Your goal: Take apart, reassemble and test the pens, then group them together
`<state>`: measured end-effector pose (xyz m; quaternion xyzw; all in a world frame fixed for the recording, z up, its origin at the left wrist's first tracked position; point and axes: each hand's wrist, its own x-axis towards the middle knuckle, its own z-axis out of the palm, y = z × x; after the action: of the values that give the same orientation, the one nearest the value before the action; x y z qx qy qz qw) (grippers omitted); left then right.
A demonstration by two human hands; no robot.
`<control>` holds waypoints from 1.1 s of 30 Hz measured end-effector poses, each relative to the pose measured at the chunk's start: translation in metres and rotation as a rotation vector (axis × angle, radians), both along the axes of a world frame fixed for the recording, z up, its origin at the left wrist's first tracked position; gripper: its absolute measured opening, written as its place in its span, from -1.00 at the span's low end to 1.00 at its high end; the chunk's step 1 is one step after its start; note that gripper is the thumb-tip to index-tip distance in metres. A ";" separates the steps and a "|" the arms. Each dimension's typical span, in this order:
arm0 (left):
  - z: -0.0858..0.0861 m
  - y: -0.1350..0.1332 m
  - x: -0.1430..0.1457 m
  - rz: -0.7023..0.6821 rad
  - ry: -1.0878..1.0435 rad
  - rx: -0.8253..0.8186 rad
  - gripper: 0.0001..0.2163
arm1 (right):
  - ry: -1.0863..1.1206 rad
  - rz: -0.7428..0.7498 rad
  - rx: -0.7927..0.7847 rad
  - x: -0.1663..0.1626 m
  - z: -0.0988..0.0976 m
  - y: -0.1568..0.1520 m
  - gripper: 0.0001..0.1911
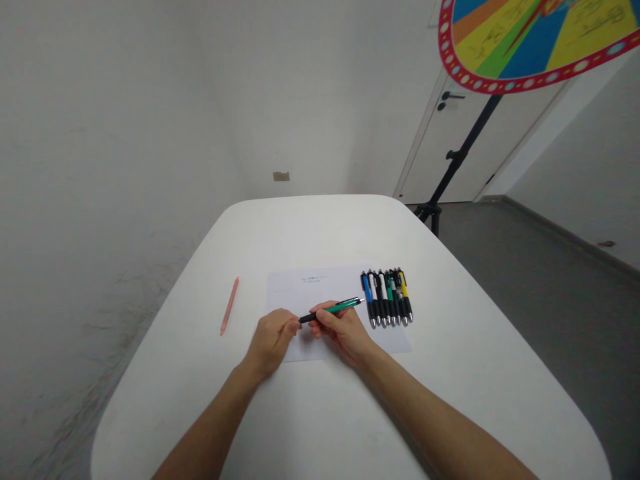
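Observation:
Both hands meet over a white sheet of paper (pixel 320 283) on the white table (pixel 450 373). My right hand (pixel 343 331) is closed round a green pen (pixel 334 309) with a black grip, held nearly level. My left hand (pixel 273 337) pinches the pen's black tip end. Just right of the hands, several pens (pixel 387 298) in blue, white, green, black and yellow lie side by side on the paper's right part.
A pink pen (pixel 229 306) lies alone on the table to the left of the paper. A colourful prize wheel (pixel 530 40) on a black stand (pixel 453 163) is behind the table at the right, before a white door (pixel 465 127). A white wall runs along the left.

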<state>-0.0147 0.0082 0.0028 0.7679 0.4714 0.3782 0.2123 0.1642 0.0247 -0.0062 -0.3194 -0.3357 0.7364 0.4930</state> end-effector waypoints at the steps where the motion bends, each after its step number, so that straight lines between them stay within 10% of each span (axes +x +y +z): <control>1: -0.001 0.000 -0.001 0.019 -0.010 0.020 -0.67 | 0.003 -0.002 -0.006 0.000 0.000 0.000 -0.62; 8: -0.003 0.001 -0.002 0.064 -0.031 0.177 -0.87 | 0.019 -0.012 -0.012 0.000 0.000 0.000 -0.61; 16: 0.001 0.000 -0.004 0.020 0.100 0.207 -0.60 | 0.018 -0.004 -0.022 -0.002 0.002 -0.001 -0.61; 24: -0.004 0.001 -0.002 0.049 0.062 0.308 -0.87 | 0.013 -0.024 -0.041 -0.002 0.002 0.000 -0.58; 33: 0.000 0.001 -0.004 0.006 0.155 0.245 -0.56 | 0.014 -0.015 -0.032 -0.002 0.000 -0.001 -0.62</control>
<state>-0.0183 0.0091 0.0030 0.8137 0.4387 0.3732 0.0789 0.1625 0.0242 -0.0064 -0.3248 -0.3179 0.7401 0.4957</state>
